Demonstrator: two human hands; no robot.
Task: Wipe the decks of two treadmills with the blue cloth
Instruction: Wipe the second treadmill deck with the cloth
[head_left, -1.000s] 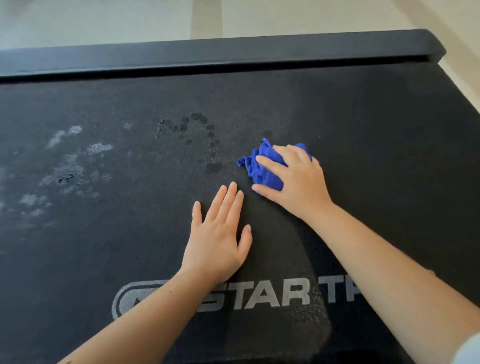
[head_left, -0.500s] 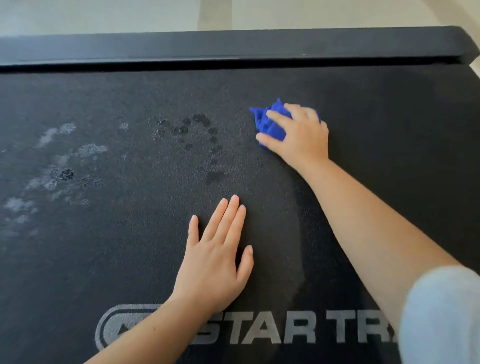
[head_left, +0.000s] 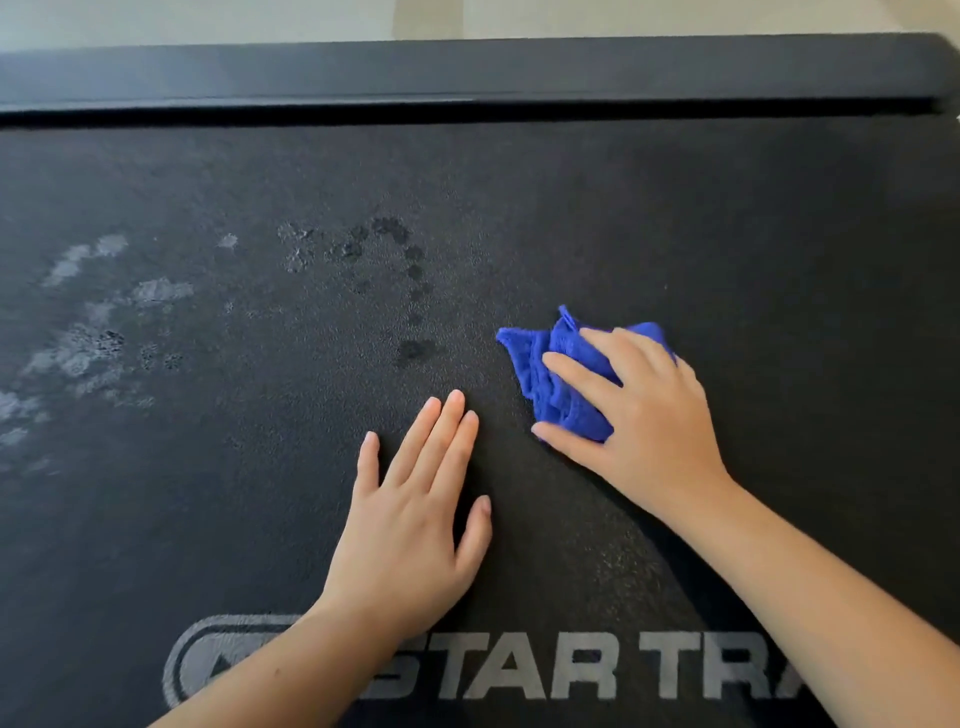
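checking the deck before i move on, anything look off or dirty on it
Yes: pale smudges and dark droplet-like spots mark the deck to the left of the blue cloth; that patch looks unwiped.

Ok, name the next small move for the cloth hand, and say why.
Probably sweep the blue cloth leftward over the dark spots. The right hand holds it on the deck just right of them, they look unwiped, and the left hand lies flat just short of them.
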